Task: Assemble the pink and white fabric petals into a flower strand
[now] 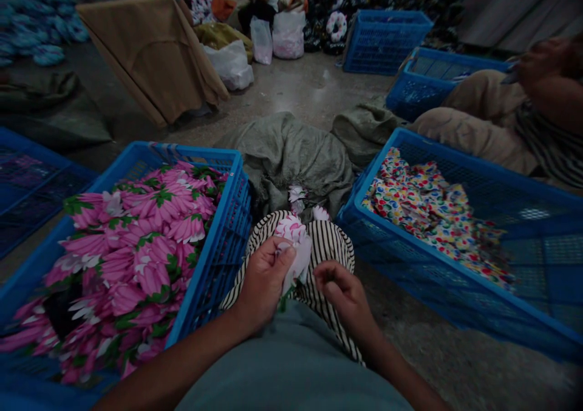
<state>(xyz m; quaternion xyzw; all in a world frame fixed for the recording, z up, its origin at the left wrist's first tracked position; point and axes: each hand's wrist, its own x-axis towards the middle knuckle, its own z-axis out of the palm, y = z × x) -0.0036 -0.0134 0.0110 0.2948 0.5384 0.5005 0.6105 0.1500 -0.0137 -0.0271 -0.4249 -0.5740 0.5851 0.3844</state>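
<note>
pinching one pink-and-white petalled piece (pixel 300 256), the left hand (pixel 263 283) has it between thumb and fingertips, over the striped trousers (pixel 334 246). the right hand (pixel 341 292) is near but apart, fingers curled; whether they hold anything, one cannot tell. a crumpled sack (pixel 296 150) lies beyond the knees, between the left crate (pixel 228 235) of pink petal pieces and the right crate (pixel 410 271) of multicoloured spotted pieces. five blue crates show; the heaped pieces are too many to count.

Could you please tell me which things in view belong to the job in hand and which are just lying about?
Likely in the job: petal piece in left hand; pink pieces in their crate.
Seemingly just lying about: brown cloth; nearest white bag; farthest crate.
</note>
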